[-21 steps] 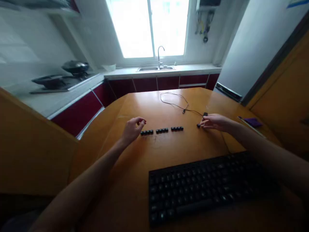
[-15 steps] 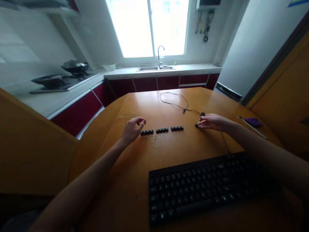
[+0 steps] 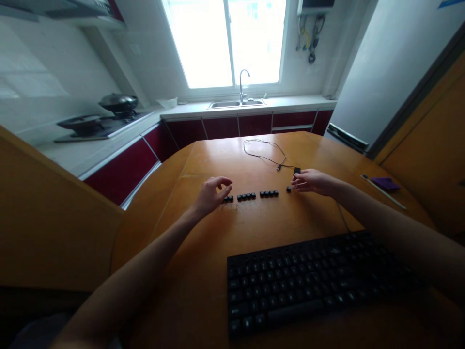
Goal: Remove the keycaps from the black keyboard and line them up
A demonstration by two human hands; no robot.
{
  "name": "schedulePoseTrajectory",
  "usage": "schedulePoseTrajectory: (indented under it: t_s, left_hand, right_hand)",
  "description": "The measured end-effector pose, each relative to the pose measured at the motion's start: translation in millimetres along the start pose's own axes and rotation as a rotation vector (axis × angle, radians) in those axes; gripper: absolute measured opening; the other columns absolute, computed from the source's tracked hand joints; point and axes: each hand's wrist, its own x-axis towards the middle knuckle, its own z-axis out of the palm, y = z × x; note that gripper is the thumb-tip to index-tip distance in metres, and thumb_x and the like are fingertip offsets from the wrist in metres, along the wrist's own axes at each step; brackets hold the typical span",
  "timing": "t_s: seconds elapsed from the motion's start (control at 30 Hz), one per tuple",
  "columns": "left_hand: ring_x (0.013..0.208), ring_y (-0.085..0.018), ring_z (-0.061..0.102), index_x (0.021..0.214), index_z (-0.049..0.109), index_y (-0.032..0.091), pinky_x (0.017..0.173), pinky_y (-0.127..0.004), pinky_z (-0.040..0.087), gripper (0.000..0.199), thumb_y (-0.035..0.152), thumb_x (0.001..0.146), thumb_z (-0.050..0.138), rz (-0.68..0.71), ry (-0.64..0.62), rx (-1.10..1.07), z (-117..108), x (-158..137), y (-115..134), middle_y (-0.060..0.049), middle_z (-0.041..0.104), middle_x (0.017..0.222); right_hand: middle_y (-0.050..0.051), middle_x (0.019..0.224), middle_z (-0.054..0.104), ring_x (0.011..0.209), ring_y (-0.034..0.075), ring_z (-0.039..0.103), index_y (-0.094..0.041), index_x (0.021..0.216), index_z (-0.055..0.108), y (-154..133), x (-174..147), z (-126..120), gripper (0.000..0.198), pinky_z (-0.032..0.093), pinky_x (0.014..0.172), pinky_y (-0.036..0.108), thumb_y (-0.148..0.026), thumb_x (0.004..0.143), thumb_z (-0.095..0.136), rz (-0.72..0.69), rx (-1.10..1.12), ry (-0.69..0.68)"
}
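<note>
Three short rows of small black keycaps lie in a line on the wooden table: a left row (image 3: pixel 228 198), a middle row (image 3: pixel 246 196) and a right row (image 3: pixel 269 193). My left hand (image 3: pixel 211 198) hovers at the left row, partly covering it, with thumb and forefinger curved apart and nothing between them. My right hand (image 3: pixel 310 182) is closed, its fingers pinching a small black block-like piece (image 3: pixel 297 170) whose exact kind is unclear. A single black keycap (image 3: pixel 288 189) is just left of its fingertips; whether they touch is unclear.
A black keyboard (image 3: pixel 308 281) occupies the near right of the table. Its thin cable (image 3: pixel 263 156) loops at the far side, with a plug (image 3: pixel 278 167) at its end. A purple cloth (image 3: pixel 385 183) and a pale stick (image 3: pixel 385 192) lie at right.
My right hand has moved left, and the black piece and the single keycap have shifted left with it. My left hand has moved right, over part of the left row.
</note>
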Motion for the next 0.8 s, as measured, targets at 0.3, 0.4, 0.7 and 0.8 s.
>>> schedulePoseTrajectory:
  t_s: [0.3, 0.4, 0.7, 0.8]
  left_hand:
    - [0.121, -0.031, 0.054, 0.125, 0.067, 0.023, 0.102, -0.044, 0.042, 0.045, 0.042, 0.084, 0.071, 0.227, -0.373, 0.222, 98.6, 53.4, 84.9, -0.008, 0.066, 0.126]
    - [0.126, -0.034, 0.049, 0.13, 0.064, 0.024, 0.104, -0.047, 0.04, 0.051, 0.043, 0.082, 0.071, 0.198, -0.424, 0.291, 131.1, 71.7, 96.1, -0.01, 0.062, 0.131]
    - [0.115, -0.032, 0.054, 0.096, 0.076, 0.023, 0.1, -0.047, 0.04, 0.022, 0.038, 0.083, 0.066, 0.126, -0.385, 0.28, 159.1, 79.7, 94.3, -0.008, 0.068, 0.11]
    - [0.112, -0.031, 0.055, 0.095, 0.076, 0.023, 0.099, -0.047, 0.04, 0.023, 0.038, 0.081, 0.067, 0.103, -0.384, 0.256, 155.7, 74.5, 90.4, -0.008, 0.068, 0.108]
  right_hand:
    - [0.013, 0.108, 0.074, 0.086, 0.018, 0.07, -0.016, 0.081, 0.068, 2.8, -69.6, -21.2, 0.026, 0.056, 0.075, 0.029, -0.021, 0.1, 0.051, -0.198, 0.136, 0.08]
    - [0.012, 0.111, 0.075, 0.089, 0.019, 0.07, -0.018, 0.087, 0.07, 15.1, -98.9, -25.2, 0.019, 0.057, 0.08, 0.032, -0.023, 0.098, 0.055, -0.263, 0.223, 0.086]
    - [0.013, 0.113, 0.074, 0.1, 0.024, 0.069, -0.019, 0.09, 0.073, 50.1, -130.7, -44.0, 0.017, 0.056, 0.087, 0.037, -0.035, 0.09, 0.066, -0.331, 0.323, 0.113]
    - [0.013, 0.115, 0.074, 0.101, 0.025, 0.069, -0.019, 0.092, 0.073, 54.8, -129.2, -45.5, 0.022, 0.056, 0.087, 0.038, -0.04, 0.089, 0.068, -0.337, 0.322, 0.104]
